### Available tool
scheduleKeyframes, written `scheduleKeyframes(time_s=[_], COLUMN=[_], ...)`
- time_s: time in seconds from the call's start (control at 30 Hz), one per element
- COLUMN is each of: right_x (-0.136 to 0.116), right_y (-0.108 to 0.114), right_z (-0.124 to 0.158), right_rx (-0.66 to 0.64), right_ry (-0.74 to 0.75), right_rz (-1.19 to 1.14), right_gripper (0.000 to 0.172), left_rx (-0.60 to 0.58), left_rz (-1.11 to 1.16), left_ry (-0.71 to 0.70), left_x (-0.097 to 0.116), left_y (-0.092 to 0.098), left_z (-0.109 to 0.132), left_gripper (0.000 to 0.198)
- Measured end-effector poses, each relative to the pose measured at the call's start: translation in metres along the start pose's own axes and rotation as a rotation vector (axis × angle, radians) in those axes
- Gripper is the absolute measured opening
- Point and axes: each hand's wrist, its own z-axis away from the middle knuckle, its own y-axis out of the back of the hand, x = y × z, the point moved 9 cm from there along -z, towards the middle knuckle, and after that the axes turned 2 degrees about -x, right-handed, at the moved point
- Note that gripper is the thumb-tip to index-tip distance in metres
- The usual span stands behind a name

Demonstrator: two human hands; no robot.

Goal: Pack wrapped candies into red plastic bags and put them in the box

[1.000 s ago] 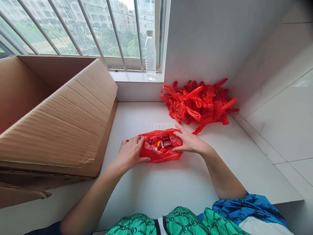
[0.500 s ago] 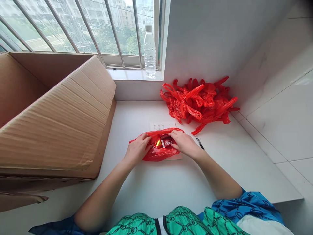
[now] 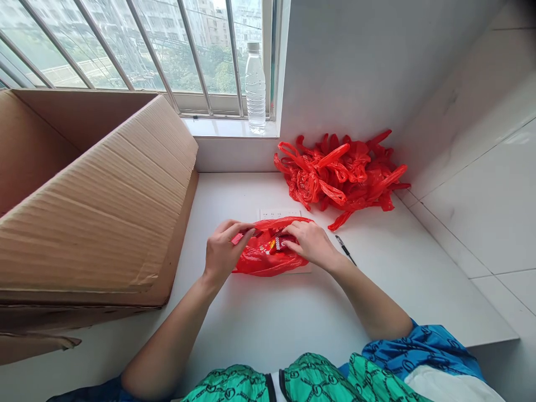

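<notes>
A red plastic bag (image 3: 268, 267) lies opened on the white table, with small wrapped packets (image 3: 280, 243) inside, dark red and shiny yellow. At its left end, my left hand (image 3: 224, 248) pinches the bag's edge between thumb and fingers. My right hand (image 3: 310, 242) reaches over the right side of the opening, its fingers bent at a dark red packet in the bag. Partly under the bag is a white printed sheet (image 3: 280, 213).
A large open cardboard box (image 3: 125, 195) stands on the left. Several red bags (image 3: 343, 173) are heaped by the back wall. A black pen (image 3: 345, 249) lies right of my right hand. A clear bottle (image 3: 255, 92) stands on the windowsill (image 3: 226, 128).
My left hand has moved left and up out of the bag's opening to its left edge, spreading it wider. My right hand has shifted slightly left over the packets.
</notes>
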Motion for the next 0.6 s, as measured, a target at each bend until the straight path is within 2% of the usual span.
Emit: scheduleKeyframes(time_s=[0.03, 0.1, 0.2, 0.27, 0.4, 0.6], right_x=[-0.003, -0.009, -0.017, -0.021, -0.020, -0.016], right_y=[0.008, 0.015, 0.003, -0.007, -0.018, -0.013], right_z=[0.000, 0.002, 0.002, 0.002, 0.000, -0.002], right_rx=[0.060, 0.105, 0.004, -0.048, -0.090, -0.076], right_ry=[-0.001, -0.014, -0.042, -0.051, -0.060, -0.066], right_rz=[-0.091, -0.346, -0.774, -0.943, -1.105, -1.114], right_gripper=[0.020, 0.025, 0.033, 0.034, 0.034, 0.034], left_rx=[0.030, 0.014, -0.068, -0.109, -0.156, -0.215], left_rz=[0.137, 0.387, 0.618, 0.676, 0.748, 0.807], left_ry=[0.054, 0.175, 0.302, 0.340, 0.378, 0.348], left_x=[-0.001, -0.004, -0.004, -0.001, -0.001, -0.004], left_y=[0.003, -0.002, -0.020, -0.029, -0.037, -0.041], left_z=[0.001, 0.004, 0.010, 0.014, 0.017, 0.014], left_gripper=[0.024, 0.027, 0.029, 0.029, 0.030, 0.032])
